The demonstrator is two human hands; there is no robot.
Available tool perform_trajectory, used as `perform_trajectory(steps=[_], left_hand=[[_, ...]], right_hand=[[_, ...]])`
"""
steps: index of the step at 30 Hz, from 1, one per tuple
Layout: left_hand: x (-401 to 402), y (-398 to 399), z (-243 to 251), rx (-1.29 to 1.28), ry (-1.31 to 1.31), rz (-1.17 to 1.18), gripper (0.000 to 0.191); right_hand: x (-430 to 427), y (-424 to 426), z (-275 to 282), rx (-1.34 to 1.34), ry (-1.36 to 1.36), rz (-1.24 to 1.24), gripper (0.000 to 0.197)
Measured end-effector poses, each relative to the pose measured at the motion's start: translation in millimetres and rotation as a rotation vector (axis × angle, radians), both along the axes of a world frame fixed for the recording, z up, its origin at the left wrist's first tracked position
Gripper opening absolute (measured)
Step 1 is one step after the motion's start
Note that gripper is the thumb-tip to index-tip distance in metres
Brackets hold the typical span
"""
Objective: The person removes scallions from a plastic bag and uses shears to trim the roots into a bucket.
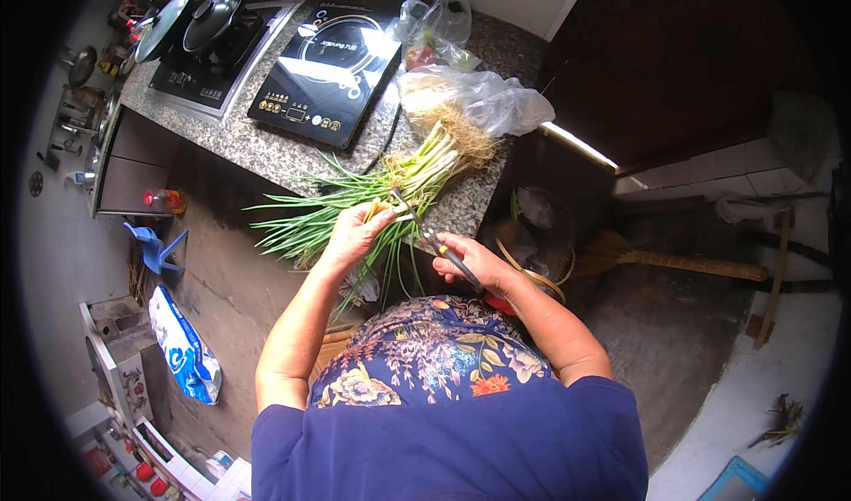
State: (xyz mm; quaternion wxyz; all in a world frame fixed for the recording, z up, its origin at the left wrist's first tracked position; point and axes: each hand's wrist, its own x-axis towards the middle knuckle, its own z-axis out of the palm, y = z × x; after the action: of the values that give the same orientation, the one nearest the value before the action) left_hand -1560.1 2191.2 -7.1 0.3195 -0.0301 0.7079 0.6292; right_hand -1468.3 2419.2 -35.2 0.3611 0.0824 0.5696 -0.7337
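A large bunch of rooted scallions [425,169] lies across the granite countertop's corner, roots toward the plastic bag and green leaves hanging past the edge. My left hand [359,232] grips a scallion piece with yellowed leaf between thumb and fingers, just over the bunch. In my right hand [469,262] are scissors [452,255] with dark handles and a yellow accent, their blades pointing at the stems near my left fingertips. Whether the blades touch a stem is unclear. A clear plastic bag [492,102] rests beside the roots.
An induction cooker [329,69] and a gas stove [213,69] with lidded pans stand on the counter [266,149]. Another plastic bag [442,26] holds produce. On the floor are a basket [532,268], a broom [665,258], a blue plastic stool [156,248] and a blue-and-white sack [183,348].
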Motion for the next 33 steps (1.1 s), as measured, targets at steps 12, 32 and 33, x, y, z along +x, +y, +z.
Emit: perform_trajectory(steps=[12,32,33], left_hand=[[18.7,25.1,-15.1,0.067,-0.002,-0.095,0.017],[61.5,15.7,25.4,0.106,-0.032,-0.378,0.029],[54.4,7.8,55.0,0.018,-0.099,-0.434,0.027]], right_hand=[[38.2,13.7,12.9,-0.049,-0.016,-0.089,0.049],[90.5,33.8,5.5,-0.139,-0.07,-0.534,0.049],[93.0,36.5,6.6,-0.126,-0.081,-0.567,0.049]])
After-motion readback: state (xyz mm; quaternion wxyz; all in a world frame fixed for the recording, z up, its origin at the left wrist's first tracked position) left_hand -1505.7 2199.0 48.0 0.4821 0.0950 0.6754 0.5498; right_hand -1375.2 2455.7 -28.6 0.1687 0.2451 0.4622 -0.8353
